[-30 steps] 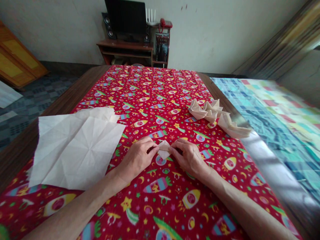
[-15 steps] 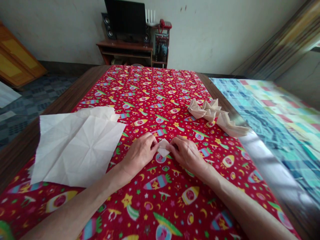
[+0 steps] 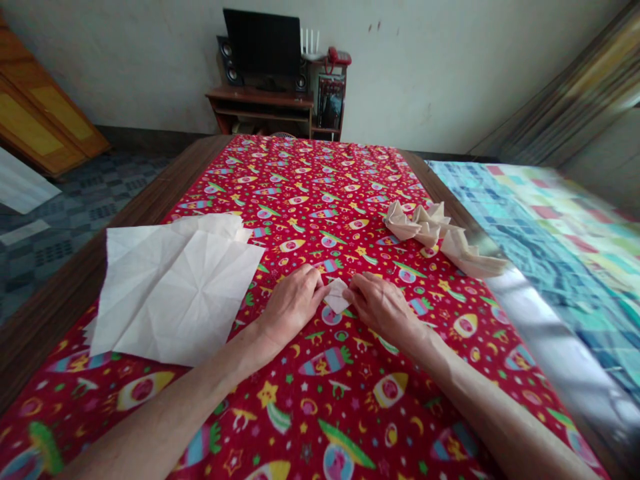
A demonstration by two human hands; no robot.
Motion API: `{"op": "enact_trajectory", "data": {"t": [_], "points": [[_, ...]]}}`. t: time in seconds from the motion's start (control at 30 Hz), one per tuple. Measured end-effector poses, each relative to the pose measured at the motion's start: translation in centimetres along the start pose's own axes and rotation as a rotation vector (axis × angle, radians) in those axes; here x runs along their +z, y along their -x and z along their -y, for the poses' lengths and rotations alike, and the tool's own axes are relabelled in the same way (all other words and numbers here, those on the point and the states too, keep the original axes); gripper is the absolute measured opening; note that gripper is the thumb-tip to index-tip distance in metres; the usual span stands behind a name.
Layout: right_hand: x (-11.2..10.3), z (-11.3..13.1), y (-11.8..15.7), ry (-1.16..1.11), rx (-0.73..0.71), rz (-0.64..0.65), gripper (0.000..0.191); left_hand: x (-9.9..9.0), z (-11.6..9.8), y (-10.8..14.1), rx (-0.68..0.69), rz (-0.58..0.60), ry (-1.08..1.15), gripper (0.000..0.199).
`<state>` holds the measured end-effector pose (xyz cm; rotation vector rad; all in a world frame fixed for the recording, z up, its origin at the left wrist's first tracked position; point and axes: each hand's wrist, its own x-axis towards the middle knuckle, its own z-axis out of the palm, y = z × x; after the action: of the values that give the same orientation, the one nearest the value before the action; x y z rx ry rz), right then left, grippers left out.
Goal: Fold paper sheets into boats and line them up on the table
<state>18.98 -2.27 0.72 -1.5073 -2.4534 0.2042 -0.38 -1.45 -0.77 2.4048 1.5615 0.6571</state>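
A small folded piece of white paper [image 3: 337, 297] lies between my hands, low over the red patterned cloth [image 3: 320, 413]. My left hand [image 3: 297, 297] pinches its left corner between thumb and fingers. On the opposite corner, my right hand [image 3: 381, 301] is closed in the same way. Creased white paper sheets [image 3: 185, 293] lie in a stack to the left of my left hand, the top one marked with radiating fold lines. Several folded paper shapes [image 3: 425, 223] with pointed tips stand in a cluster beyond my right hand, to the right.
The cloth covers a dark wooden table [image 3: 165, 173]. Against the far wall is a desk [image 3: 260, 100] with a monitor [image 3: 263, 47], speakers and a red telephone [image 3: 340, 57]. A bed with a checked cover [image 3: 540, 220] adjoins the table on the right. An orange cabinet [image 3: 50, 110] stands at left.
The whole view has shifted slightly, so everything appears a little further right. Both hands keep their pinch on the small folded paper, with barely any other movement.
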Motion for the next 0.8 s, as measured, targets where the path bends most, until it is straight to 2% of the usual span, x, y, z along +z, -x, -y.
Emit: {"op": "enact_trajectory", "data": {"t": [0.17,0.5,0.6,0.7,0.8], "points": [[-0.2,-0.3,0.3,0.042,0.041,0.001,0.021,-0.1,-0.2,0.0,-0.014,0.016,0.001,0.014],[-0.3,-0.7,0.5,0.025,0.020,0.018,0.016,-0.3,-0.1,0.1,-0.031,0.013,0.038,0.014],[0.0,-0.7,0.7,0.008,0.010,-0.017,0.017,-0.5,-0.2,0.2,-0.043,-0.010,0.065,0.010],[0.2,-0.5,0.9,-0.005,-0.002,-0.080,0.019,-0.7,-0.4,-0.1,-0.024,-0.033,0.055,0.019],[0.4,-0.3,1.3,-0.069,-0.021,-0.119,0.021,-1.0,-0.2,-0.9,-0.018,0.001,0.060,0.021]]}}
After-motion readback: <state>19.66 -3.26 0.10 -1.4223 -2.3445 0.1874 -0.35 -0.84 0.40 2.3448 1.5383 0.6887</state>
